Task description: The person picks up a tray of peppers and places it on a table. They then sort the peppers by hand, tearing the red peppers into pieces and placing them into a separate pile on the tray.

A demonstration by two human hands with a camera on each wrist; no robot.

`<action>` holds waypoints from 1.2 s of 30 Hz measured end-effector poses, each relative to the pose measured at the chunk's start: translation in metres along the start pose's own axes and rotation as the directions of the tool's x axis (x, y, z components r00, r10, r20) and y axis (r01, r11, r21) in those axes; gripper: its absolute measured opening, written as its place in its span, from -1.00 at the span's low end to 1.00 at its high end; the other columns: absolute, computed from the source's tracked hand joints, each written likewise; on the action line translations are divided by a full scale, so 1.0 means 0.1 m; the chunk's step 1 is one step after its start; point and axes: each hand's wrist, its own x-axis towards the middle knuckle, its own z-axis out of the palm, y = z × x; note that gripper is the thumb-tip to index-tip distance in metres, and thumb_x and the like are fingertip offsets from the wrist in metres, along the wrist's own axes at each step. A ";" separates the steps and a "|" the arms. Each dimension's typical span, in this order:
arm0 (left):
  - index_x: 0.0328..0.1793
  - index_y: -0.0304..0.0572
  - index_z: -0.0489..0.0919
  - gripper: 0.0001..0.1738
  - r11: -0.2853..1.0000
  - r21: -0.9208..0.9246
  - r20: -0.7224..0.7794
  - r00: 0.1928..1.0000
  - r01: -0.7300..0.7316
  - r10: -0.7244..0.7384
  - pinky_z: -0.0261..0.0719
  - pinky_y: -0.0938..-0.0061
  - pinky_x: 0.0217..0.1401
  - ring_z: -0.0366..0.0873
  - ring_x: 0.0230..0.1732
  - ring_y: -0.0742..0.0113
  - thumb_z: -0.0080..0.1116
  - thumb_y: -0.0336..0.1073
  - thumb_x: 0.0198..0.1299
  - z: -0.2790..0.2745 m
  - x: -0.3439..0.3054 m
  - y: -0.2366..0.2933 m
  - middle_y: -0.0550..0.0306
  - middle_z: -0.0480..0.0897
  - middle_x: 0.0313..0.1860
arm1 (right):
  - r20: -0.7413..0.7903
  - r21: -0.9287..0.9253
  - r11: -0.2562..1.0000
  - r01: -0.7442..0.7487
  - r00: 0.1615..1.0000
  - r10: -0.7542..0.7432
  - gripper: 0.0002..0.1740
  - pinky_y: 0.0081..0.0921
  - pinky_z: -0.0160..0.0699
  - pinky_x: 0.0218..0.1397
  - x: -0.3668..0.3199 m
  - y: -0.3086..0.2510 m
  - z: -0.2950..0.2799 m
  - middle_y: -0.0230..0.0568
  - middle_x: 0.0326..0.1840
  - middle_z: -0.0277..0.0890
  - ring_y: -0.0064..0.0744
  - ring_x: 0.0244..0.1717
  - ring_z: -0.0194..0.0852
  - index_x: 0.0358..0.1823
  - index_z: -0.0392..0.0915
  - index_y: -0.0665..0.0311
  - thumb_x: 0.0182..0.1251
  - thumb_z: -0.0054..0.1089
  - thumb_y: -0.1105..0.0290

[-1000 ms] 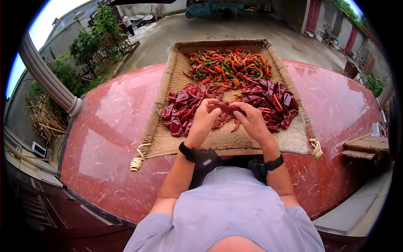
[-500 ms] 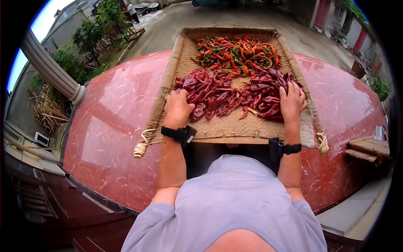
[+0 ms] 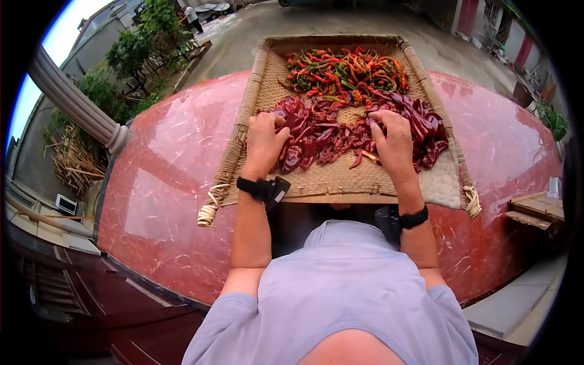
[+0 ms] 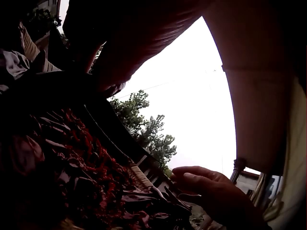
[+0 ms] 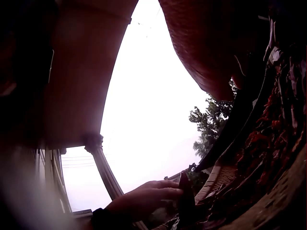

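My left hand (image 3: 263,145) is at the left heap of dark red dried chilies (image 3: 296,159), fingers curled at its outer side. In the right wrist view, a dark dried chili (image 5: 185,194) stands upright at that hand's fingertips, pinched there. My right hand (image 3: 395,146) hovers at the inner edge of the right heap of dried chilies (image 3: 431,125), with thumb and index finger apart. In the left wrist view the right hand (image 4: 213,191) shows a gap between thumb and fingers. Smaller shrivelled red chilies (image 3: 331,141) lie between the heaps.
A woven tray (image 3: 340,187) with a raised rim holds everything, resting on a glossy red stone table (image 3: 161,176). Red, orange and green chilies (image 3: 347,74) are piled at its far end. A column (image 3: 79,100) stands left; wooden boards (image 3: 535,210) lie right.
A second ago both hands held a red chili together at the middle. They parted to the outer sides of the heaps; since then the right hand has come inward, the left little moved.
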 end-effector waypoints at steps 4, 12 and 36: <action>-0.03 -0.34 0.56 -0.73 0.843 -0.503 0.114 0.982 0.189 -0.152 0.58 0.43 -0.07 0.66 -0.19 0.27 0.27 -0.32 0.22 -0.14 -0.02 0.36 0.03 0.70 -0.18 | 0.340 0.467 0.862 -0.198 0.940 0.032 -0.65 -0.42 0.54 0.07 -0.05 -0.21 0.11 -0.11 0.03 0.59 -0.22 -0.01 0.59 0.14 0.53 0.30 0.37 0.20 0.35; -0.07 -0.26 0.54 -0.73 0.786 -0.566 0.328 0.943 0.249 -0.062 0.51 0.52 -0.20 0.57 -0.26 0.42 0.29 -0.27 0.23 -0.06 -0.12 0.72 0.12 0.65 -0.27 | 0.384 0.523 0.838 -0.156 0.921 -0.068 -0.36 -0.28 0.44 0.25 -0.07 -0.23 0.21 0.18 0.21 0.51 0.01 0.21 0.53 0.45 0.21 0.23 0.42 0.17 0.22; -0.02 -0.20 0.61 -0.77 0.954 -0.280 0.212 0.963 -0.103 0.166 0.56 0.32 -0.13 0.65 -0.19 0.11 0.19 -0.32 0.21 0.18 -0.16 0.73 -0.06 0.67 -0.25 | 0.586 0.603 0.651 -0.461 0.810 0.030 -0.58 -0.53 0.57 -0.09 -0.10 -0.22 0.04 -0.19 0.04 0.53 -0.49 -0.13 0.55 0.25 0.49 0.24 0.42 0.20 0.31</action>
